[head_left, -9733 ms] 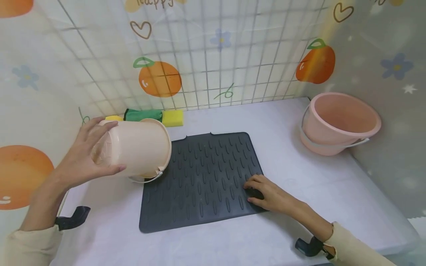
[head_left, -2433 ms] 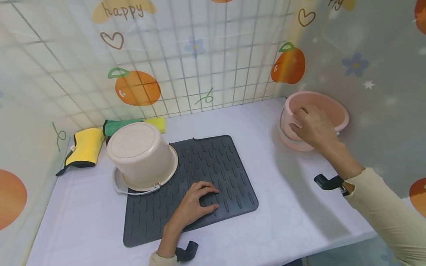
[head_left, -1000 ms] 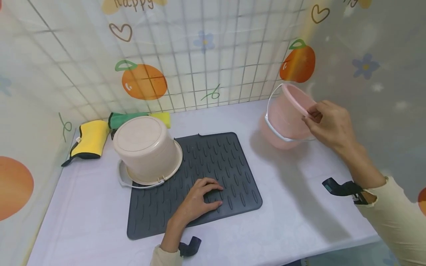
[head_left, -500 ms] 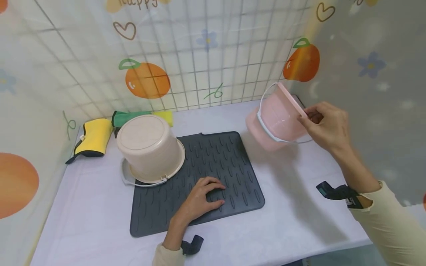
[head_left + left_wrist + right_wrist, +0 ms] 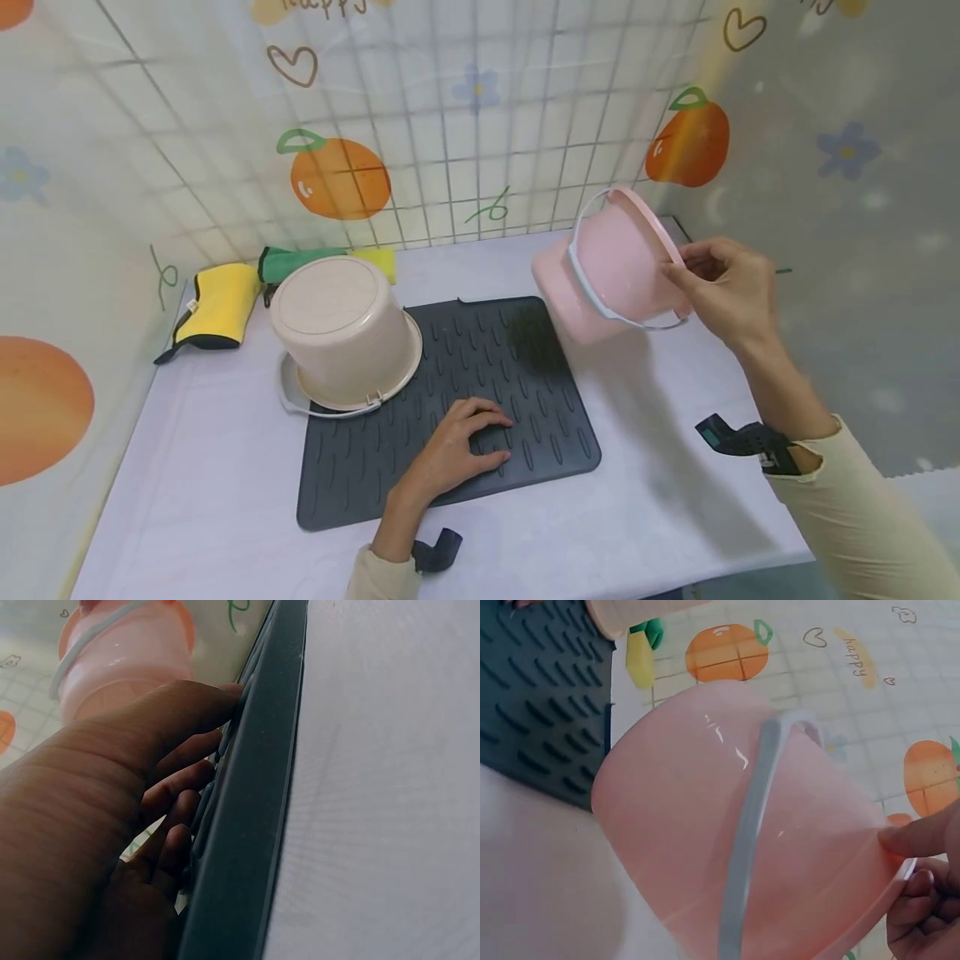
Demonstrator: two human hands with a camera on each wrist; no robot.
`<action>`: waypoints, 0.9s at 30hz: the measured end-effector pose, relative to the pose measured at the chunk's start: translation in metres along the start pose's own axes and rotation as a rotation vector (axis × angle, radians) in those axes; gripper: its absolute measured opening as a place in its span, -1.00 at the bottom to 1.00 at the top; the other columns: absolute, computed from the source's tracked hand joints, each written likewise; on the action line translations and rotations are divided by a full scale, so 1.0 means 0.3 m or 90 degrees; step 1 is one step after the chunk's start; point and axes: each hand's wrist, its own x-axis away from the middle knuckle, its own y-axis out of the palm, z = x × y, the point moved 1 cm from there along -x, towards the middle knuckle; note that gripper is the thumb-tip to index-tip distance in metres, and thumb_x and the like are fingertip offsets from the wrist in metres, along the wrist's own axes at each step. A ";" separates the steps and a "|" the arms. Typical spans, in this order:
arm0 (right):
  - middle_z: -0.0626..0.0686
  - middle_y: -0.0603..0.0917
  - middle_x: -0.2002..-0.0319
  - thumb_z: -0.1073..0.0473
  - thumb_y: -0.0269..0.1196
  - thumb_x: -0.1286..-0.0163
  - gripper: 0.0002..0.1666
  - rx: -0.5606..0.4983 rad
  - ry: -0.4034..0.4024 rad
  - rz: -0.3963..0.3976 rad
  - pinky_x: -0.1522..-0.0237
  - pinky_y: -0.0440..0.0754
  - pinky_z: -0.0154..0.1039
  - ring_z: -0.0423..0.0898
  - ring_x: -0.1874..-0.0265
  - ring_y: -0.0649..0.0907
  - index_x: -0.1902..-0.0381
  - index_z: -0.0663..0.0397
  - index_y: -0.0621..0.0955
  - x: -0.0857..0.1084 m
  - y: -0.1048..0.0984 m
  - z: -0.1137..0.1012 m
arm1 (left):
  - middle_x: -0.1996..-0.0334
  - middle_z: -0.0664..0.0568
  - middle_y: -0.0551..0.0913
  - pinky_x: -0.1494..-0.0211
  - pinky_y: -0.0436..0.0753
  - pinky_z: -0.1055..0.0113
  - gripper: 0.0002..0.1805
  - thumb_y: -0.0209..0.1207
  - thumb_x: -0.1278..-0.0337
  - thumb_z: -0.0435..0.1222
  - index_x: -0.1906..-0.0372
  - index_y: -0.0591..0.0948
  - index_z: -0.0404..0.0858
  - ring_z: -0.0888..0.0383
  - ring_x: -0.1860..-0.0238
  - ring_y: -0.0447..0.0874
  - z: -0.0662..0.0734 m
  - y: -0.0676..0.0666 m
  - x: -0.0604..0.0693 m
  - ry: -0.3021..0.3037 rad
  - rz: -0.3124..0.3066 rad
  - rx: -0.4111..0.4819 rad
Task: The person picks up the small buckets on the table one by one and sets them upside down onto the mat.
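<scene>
My right hand (image 5: 731,287) pinches the rim of a pink bucket (image 5: 600,279), thumb on the outer wall and the other fingers curled at the rim. The bucket is held tilted, its base toward the lower left, beside the mat's back right corner. Its pale handle hangs across the wall in the right wrist view. My left hand (image 5: 453,450) rests on a dark grey ridged mat (image 5: 517,400) near its front edge, fingers loosely bent around nothing. A beige bucket (image 5: 337,325) stands upside down, partly on the mat's left side.
A yellow cloth item with black trim (image 5: 217,308) lies at the back left. Beside it are a rolled green cloth (image 5: 296,262) and a yellow sponge-like block (image 5: 382,262), partly hidden by the beige bucket. A patterned curtain (image 5: 495,125) rises behind the white-covered table.
The beige bucket, earlier tipped sideways in my left hand, stands inverted. My left hand has moved onto the mat. My right hand has gripped the pink bucket, raised and tilted it, and brought it left.
</scene>
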 end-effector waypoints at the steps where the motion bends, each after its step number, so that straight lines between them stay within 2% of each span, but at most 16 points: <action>1: 0.14 0.67 0.35 0.09 0.48 -0.23 -0.62 -0.013 0.010 -0.001 0.46 0.50 -0.59 -0.27 0.49 0.56 0.15 0.30 0.72 0.002 0.005 0.002 | -0.16 0.19 0.50 -0.22 0.49 0.06 -0.61 0.46 -0.08 -0.14 -0.05 0.71 -0.04 0.20 -0.19 0.35 0.000 0.000 0.000 -0.001 0.000 0.000; 7: 0.00 0.63 0.36 0.08 0.48 -0.23 -0.58 -0.082 0.060 -0.006 0.39 0.58 -0.54 -0.12 0.41 0.58 0.11 0.31 0.70 0.012 0.032 0.013 | -0.15 0.19 0.50 -0.21 0.49 0.08 -0.61 0.46 -0.08 -0.14 -0.05 0.71 -0.05 0.20 -0.18 0.35 0.001 0.006 0.000 0.001 0.000 -0.004; 13: -0.06 0.61 0.31 0.11 0.45 -0.27 -0.55 -0.142 0.113 -0.011 0.32 0.60 -0.53 -0.10 0.34 0.54 0.02 0.34 0.67 0.018 0.055 0.024 | -0.13 0.17 0.50 -0.20 0.49 0.10 -0.62 0.46 -0.08 -0.14 -0.04 0.71 -0.06 0.18 -0.17 0.36 0.003 0.011 -0.005 0.019 0.003 -0.012; 19: -0.06 0.61 0.30 0.14 0.44 -0.28 -0.56 -0.198 0.129 -0.004 0.28 0.61 -0.50 -0.09 0.31 0.52 0.01 0.36 0.68 0.026 0.080 0.019 | -0.13 0.18 0.51 -0.20 0.50 0.12 -0.61 0.45 -0.10 -0.12 -0.06 0.71 -0.05 0.19 -0.17 0.37 0.017 0.001 -0.010 0.011 0.002 -0.016; 22: -0.06 0.62 0.30 0.14 0.44 -0.27 -0.57 -0.231 0.134 0.001 0.28 0.62 -0.49 -0.09 0.31 0.53 0.02 0.36 0.68 0.027 0.095 0.012 | -0.12 0.18 0.53 -0.20 0.52 0.10 -0.59 0.42 -0.13 -0.11 -0.10 0.69 -0.07 0.18 -0.17 0.44 0.032 -0.021 -0.016 0.017 0.030 0.004; 27: -0.01 0.64 0.36 0.18 0.47 -0.23 -0.62 -0.307 0.163 0.009 0.33 0.62 -0.48 -0.07 0.36 0.54 0.10 0.35 0.70 0.029 0.121 0.010 | -0.06 0.23 0.56 -0.14 0.58 0.07 -0.60 0.36 -0.22 -0.14 -0.14 0.67 -0.10 0.08 -0.07 0.58 0.042 -0.064 -0.034 0.034 0.128 0.075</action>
